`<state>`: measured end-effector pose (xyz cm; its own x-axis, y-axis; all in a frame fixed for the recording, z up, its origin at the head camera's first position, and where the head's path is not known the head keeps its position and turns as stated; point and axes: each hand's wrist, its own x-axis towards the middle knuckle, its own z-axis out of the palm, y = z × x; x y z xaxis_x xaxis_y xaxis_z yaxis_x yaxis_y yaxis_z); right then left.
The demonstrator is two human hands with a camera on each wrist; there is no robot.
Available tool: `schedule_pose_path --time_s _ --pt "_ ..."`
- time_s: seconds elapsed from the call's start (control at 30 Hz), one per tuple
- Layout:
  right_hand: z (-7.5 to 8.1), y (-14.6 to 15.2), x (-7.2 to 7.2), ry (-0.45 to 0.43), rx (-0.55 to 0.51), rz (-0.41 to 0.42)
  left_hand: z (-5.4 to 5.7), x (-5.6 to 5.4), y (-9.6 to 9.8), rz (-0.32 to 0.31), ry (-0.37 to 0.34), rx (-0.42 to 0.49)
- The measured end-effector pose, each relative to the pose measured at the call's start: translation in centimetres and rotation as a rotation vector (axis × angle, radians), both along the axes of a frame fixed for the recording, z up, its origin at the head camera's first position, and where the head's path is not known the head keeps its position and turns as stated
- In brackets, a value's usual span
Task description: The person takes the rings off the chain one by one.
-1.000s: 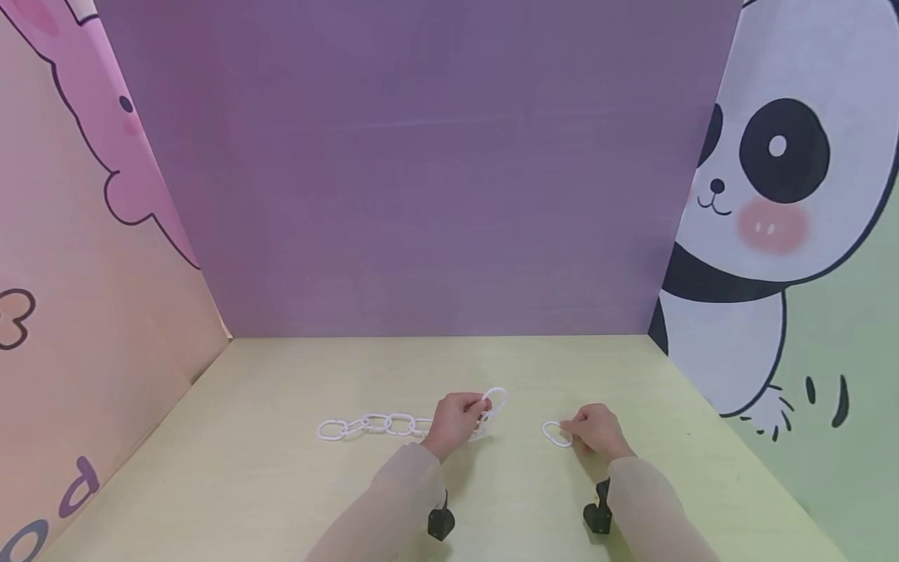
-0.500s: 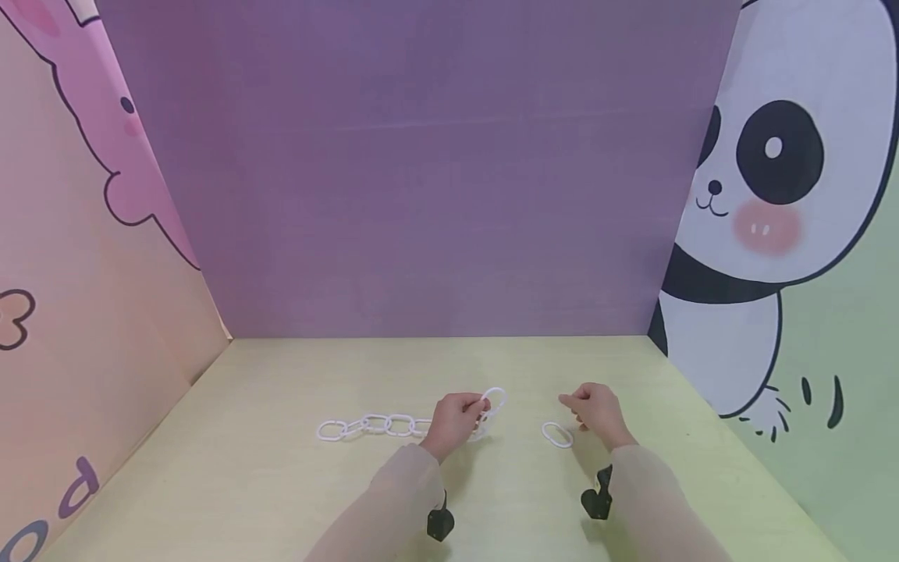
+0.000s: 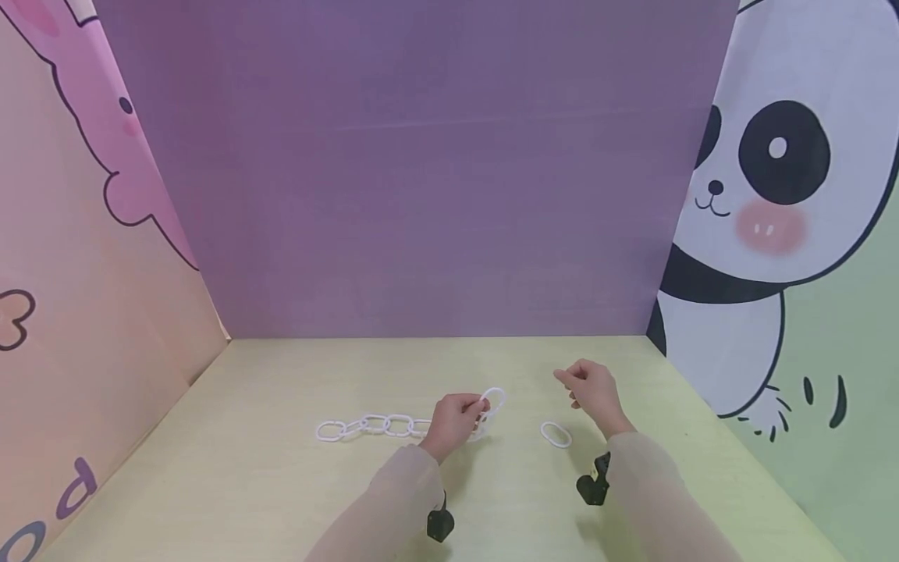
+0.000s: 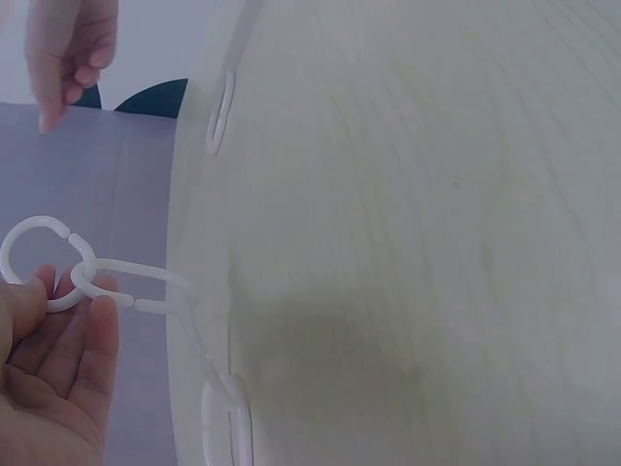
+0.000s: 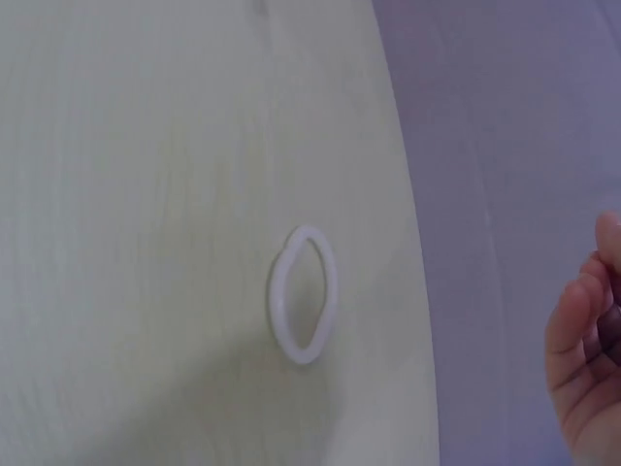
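Observation:
In the head view my left hand pinches the end link of a white plastic chain. That link stands up above the fingers. From it the chain hangs to the table and trails off leftward, partly hidden behind the hand. A single loose white link lies flat on the table to the right, apart from the chain; the right wrist view gives its oval outline fully. My right hand hovers above and beyond this loose link, fingers loosely bent, with nothing visible in them.
The pale wooden table ends at a purple back panel. Side walls carry a panda picture on the right and a pink cartoon on the left. A small black camera is on each wrist.
My right hand has let go of the loose link and moved up and away from it, leaving it on the table. The left hand and the chain have stayed in place.

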<state>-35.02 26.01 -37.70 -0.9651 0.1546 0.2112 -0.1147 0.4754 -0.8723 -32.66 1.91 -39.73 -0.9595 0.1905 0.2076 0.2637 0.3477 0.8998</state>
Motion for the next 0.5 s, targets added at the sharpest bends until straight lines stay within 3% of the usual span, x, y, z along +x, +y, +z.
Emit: schedule_pose_path --time_s 0.27,0.5 --pt "1.1 -0.9 -0.1 0.045 -0.023 -0.007 -0.3 -0.2 -0.2 -0.003 0.002 0.018" --pt "1.8 -1.9 -0.1 0.104 -0.07 0.053 -0.5 -0.4 -0.4 -0.007 0.007 0.021"
